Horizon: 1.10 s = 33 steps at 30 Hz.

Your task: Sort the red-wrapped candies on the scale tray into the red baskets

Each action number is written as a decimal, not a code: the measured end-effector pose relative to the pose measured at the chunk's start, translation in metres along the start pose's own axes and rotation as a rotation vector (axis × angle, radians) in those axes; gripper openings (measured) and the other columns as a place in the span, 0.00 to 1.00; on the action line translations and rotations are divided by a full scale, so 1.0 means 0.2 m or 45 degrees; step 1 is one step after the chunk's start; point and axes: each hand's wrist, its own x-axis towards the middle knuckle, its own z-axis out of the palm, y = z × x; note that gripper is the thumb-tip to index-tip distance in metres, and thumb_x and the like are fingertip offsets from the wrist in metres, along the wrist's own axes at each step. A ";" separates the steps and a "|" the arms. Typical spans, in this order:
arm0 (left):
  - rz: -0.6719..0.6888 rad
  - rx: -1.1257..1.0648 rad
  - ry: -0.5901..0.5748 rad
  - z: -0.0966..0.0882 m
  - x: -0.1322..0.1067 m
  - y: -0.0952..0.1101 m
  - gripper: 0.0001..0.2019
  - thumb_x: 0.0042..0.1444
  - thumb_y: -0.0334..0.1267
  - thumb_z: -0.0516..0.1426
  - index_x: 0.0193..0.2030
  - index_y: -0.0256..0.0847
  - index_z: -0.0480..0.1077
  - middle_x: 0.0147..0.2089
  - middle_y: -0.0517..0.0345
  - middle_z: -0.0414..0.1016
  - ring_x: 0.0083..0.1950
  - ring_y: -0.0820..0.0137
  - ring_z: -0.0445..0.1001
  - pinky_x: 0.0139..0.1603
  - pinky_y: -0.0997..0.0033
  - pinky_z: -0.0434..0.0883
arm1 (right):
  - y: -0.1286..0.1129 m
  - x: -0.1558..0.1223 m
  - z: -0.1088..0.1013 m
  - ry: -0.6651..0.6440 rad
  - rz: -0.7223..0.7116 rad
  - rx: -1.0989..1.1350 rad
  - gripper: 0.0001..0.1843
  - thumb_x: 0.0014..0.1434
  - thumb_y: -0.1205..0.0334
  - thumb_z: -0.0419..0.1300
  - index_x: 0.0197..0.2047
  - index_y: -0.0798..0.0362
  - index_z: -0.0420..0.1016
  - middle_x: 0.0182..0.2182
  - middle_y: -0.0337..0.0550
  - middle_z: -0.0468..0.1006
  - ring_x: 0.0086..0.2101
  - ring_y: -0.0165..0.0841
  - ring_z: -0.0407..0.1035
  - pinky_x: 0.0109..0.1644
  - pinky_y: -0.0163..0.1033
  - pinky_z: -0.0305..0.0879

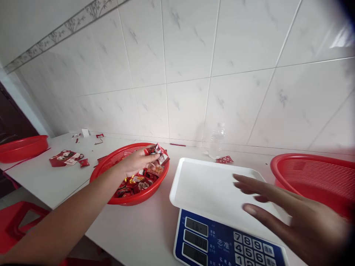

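My left hand [140, 160] is closed on several small wrapped candies [160, 152], red and white, above the right side of a red plastic basket [127, 201]. Beneath it, more red and gold wrapped candies [138, 183] fill the basket's bottom. Over the right part of a white weighing tray [205, 181] hovers my right hand [291, 210], fingers apart and holding nothing. The tray sits on a blue electronic scale [219, 240] with a keypad and three small displays. Nothing lies on the visible part of the tray.
Another red basket [310, 173] stands at the right, and a red basin [23, 146] at the far left. Behind the scale are a clear plastic bottle [217, 142] and a red packet [224, 159]. Red cards [65, 157] lie to the left. A tiled wall backs the table.
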 end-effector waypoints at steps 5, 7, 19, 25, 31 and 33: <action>0.285 -0.242 -0.254 0.48 -0.01 0.01 0.19 0.51 0.50 0.67 0.43 0.41 0.72 0.38 0.56 0.75 0.36 0.70 0.75 0.34 0.72 0.70 | -0.16 0.11 0.07 -0.316 0.067 0.538 0.31 0.63 0.43 0.57 0.64 0.49 0.66 0.46 0.48 0.82 0.43 0.39 0.77 0.40 0.40 0.76; 0.351 -0.278 -0.375 0.61 -0.02 0.00 0.16 0.55 0.49 0.65 0.45 0.42 0.73 0.38 0.57 0.75 0.37 0.71 0.75 0.34 0.72 0.72 | -0.18 0.14 0.08 -0.355 0.063 0.649 0.26 0.64 0.46 0.58 0.61 0.50 0.68 0.41 0.46 0.82 0.39 0.37 0.76 0.39 0.39 0.73; 0.437 -0.221 -0.098 0.78 0.11 -0.02 0.18 0.59 0.49 0.62 0.53 0.46 0.72 0.47 0.55 0.75 0.43 0.68 0.75 0.38 0.70 0.76 | -0.06 0.21 0.10 -0.209 0.266 0.723 0.08 0.65 0.61 0.55 0.43 0.53 0.74 0.31 0.43 0.79 0.30 0.33 0.72 0.34 0.38 0.64; 0.464 -0.514 -0.038 0.79 0.13 -0.04 0.10 0.57 0.45 0.64 0.40 0.41 0.76 0.37 0.58 0.77 0.36 0.73 0.73 0.37 0.73 0.73 | -0.06 0.22 0.07 -0.368 0.334 1.003 0.20 0.62 0.46 0.58 0.45 0.55 0.72 0.30 0.44 0.80 0.25 0.30 0.71 0.24 0.33 0.59; 0.390 -0.631 -0.079 0.75 0.12 -0.05 0.10 0.54 0.43 0.67 0.39 0.42 0.76 0.30 0.63 0.74 0.32 0.76 0.72 0.36 0.76 0.72 | -0.03 0.23 0.09 -0.264 0.392 1.080 0.20 0.58 0.43 0.62 0.40 0.53 0.72 0.27 0.41 0.79 0.26 0.30 0.71 0.29 0.35 0.61; 0.356 -0.645 -0.109 0.74 0.11 -0.05 0.11 0.54 0.44 0.67 0.40 0.42 0.75 0.29 0.63 0.73 0.32 0.76 0.71 0.35 0.76 0.71 | -0.03 0.23 0.08 -0.241 0.410 1.066 0.19 0.58 0.43 0.63 0.39 0.52 0.72 0.25 0.40 0.78 0.25 0.30 0.70 0.29 0.35 0.61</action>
